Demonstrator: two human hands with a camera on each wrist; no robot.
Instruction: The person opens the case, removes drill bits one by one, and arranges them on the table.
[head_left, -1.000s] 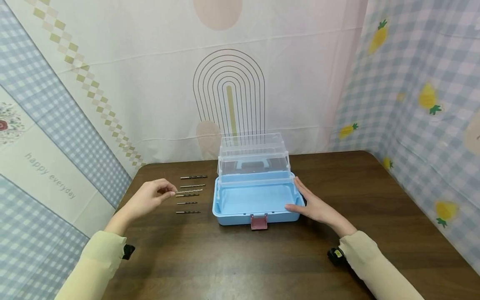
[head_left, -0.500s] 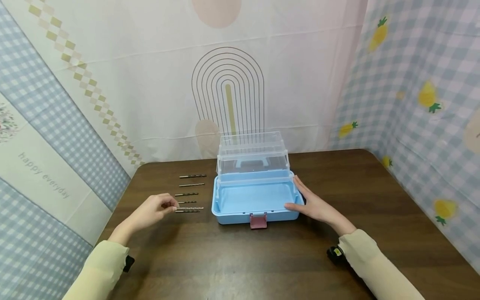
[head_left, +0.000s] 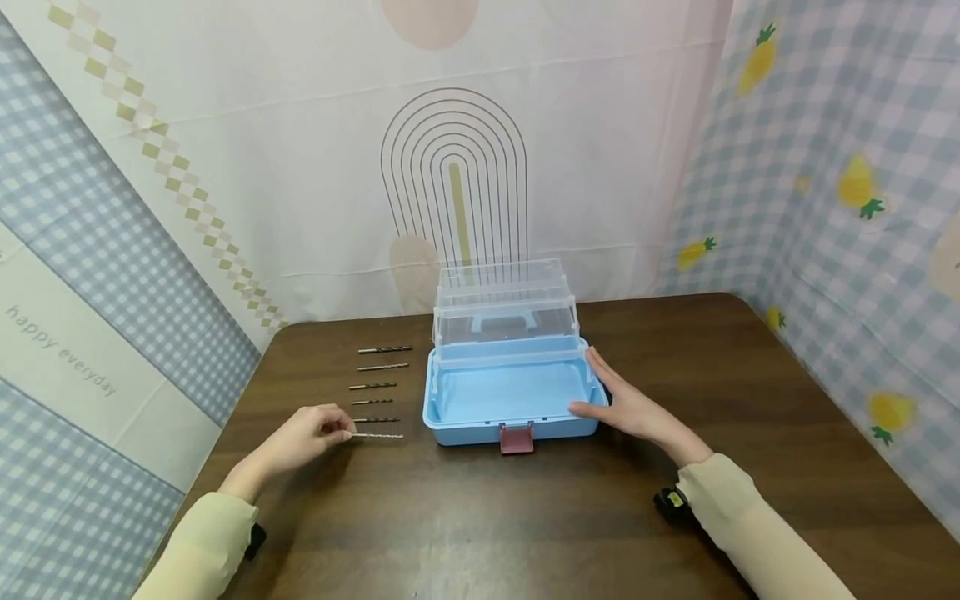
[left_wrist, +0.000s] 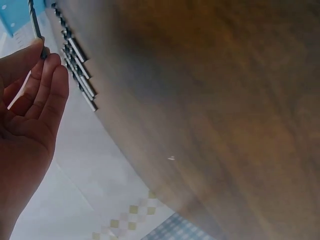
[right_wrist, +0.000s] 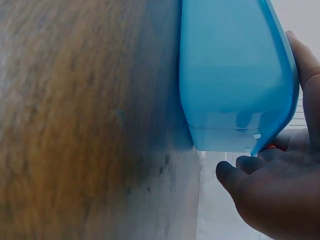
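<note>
My left hand point(head_left: 315, 432) pinches the shank of a thin drill bit point(head_left: 381, 436) between thumb and fingertips. In the left wrist view the same drill bit point(left_wrist: 34, 21) points away from the fingertips. Several other drill bits point(head_left: 373, 386) lie in a column on the table, their tips to the right; the nearest one is partly behind the fingers. A light blue toolbox point(head_left: 480, 436) stands open to their right, with clear trays point(head_left: 506, 317) raised at its back. My right hand point(head_left: 637, 412) holds the toolbox's right end, thumb over the rim and fingers along the outside.
A pink latch point(head_left: 517, 439) hangs from the toolbox's front. The brown wooden table point(head_left: 465, 533) meets a patterned white curtain point(head_left: 322, 167) at the back and a checked cloth point(head_left: 832, 275) on the right.
My left hand has carried the pinched drill bit toward the front, from among the others to just in front of the nearest one. My right hand stays on the toolbox.
</note>
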